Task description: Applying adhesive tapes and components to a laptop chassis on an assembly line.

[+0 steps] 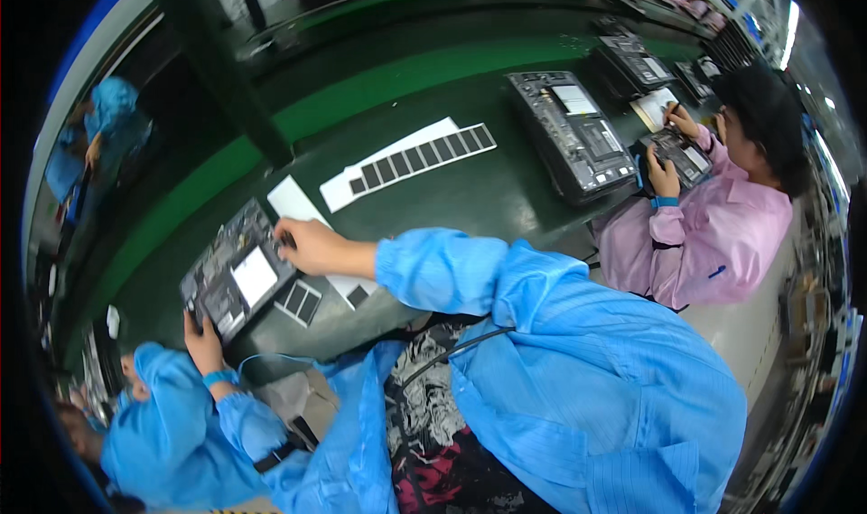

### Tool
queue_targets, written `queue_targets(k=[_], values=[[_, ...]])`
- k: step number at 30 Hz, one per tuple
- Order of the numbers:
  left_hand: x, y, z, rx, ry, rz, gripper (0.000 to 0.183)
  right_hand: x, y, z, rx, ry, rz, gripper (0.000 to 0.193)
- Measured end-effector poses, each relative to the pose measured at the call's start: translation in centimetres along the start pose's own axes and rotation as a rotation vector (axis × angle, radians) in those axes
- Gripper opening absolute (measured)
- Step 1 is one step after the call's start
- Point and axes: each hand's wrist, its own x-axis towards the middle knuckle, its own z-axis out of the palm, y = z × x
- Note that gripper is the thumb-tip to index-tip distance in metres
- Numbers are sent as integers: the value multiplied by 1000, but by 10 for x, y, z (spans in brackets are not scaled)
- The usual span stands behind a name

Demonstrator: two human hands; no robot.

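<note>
My left hand point(204, 346), with a blue band at its wrist, grips the lower left edge of an opened electronic device point(209, 284). The device is dark, with bare circuit boards and a bright white rectangle point(255, 277) inside. At its right edge is my right hand point(313, 247), fingers bent together; whatever they hold is too small to make out. Beneath my right wrist lies a long white backing strip point(293, 197), a dark pad point(358, 294) near its lower end. A small piece with several dark pads point(299, 303) rests beside the device.
On the green bench point(433, 216), a white strip of several dark pads point(424, 159) overlaps a white sheet point(341, 192). Stacked opened devices point(573, 135) stand further right. A co-worker in pink point(704, 234) works there on another device point(684, 155); a co-worker in blue point(163, 433) is close at left.
</note>
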Motion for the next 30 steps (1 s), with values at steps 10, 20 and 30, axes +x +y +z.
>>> queue_targets(k=[10,20,30], values=[[-133,369,92,-458,-569,402,40,-190,-67,-337,-14,657,51,30],[-246,493,318,-632,-726,464,80,-270,67,-447,-515,829,476,20],[-224,518,289,-1101,-398,36,61,-230,8,-360,-210,1198,128,10]])
